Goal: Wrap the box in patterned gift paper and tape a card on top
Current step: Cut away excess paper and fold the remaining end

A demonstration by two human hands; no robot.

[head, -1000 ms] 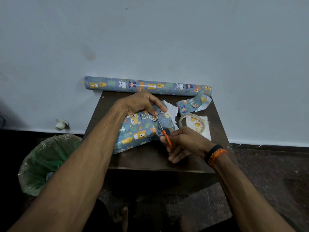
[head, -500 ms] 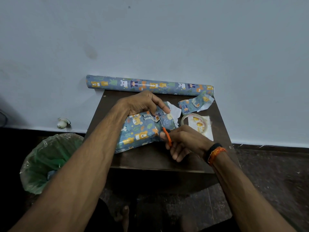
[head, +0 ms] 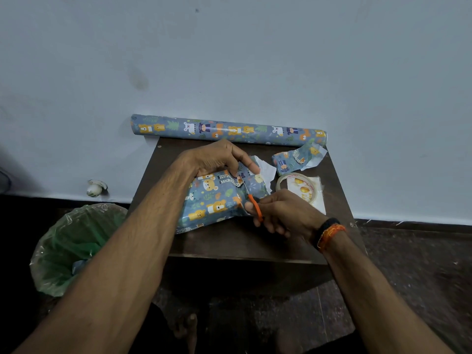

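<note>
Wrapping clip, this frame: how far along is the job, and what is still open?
Done: patterned paper already covers most of the box. In hand: the left hand pinches the loose paper flap at the box's far end while the right hand works orange-handled scissors at it. Left: closing that end with tape, and fixing the card, which lies unattached on the table.

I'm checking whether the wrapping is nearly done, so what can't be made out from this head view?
- Box: fully covered by paper, so not seen itself.
- Scissors: handles buried in the right hand; blade tips lost against the paper.
- Far end flap: under the left hand.
- Card: print too small to read, tape roll lying on it.
</note>
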